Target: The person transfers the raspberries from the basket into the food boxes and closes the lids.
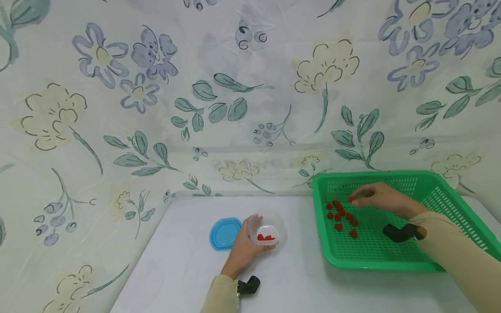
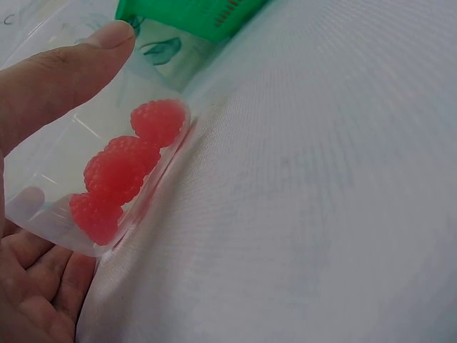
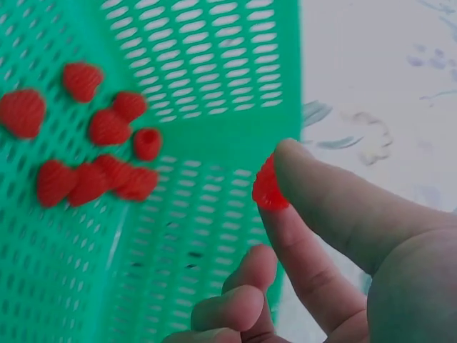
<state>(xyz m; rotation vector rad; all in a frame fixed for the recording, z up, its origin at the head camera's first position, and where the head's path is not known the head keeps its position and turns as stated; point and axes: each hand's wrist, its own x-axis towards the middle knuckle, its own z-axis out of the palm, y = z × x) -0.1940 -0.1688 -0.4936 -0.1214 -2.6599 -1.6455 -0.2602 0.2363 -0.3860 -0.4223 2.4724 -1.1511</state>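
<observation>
My right hand [image 1: 381,199] pinches one raspberry [image 3: 268,187] between thumb and forefinger, above the green basket [image 1: 325,252]. Several more raspberries [image 3: 91,180] lie loose on the basket floor, towards its left side in the head view. With fingers and thumb curled round its wall, my left hand [image 1: 245,248] holds a clear plastic tub [image 1: 278,226] on the white table. A few raspberries [image 2: 118,171] rest at the bottom of the tub, seen through its side in the left wrist view.
A blue lid [image 1: 224,234] lies on the white table [image 1: 176,269], just left of the tub. Behind the table hangs a flower-patterned cloth [image 1: 250,100]. The basket's raised, slotted walls stand around the right hand's work area.
</observation>
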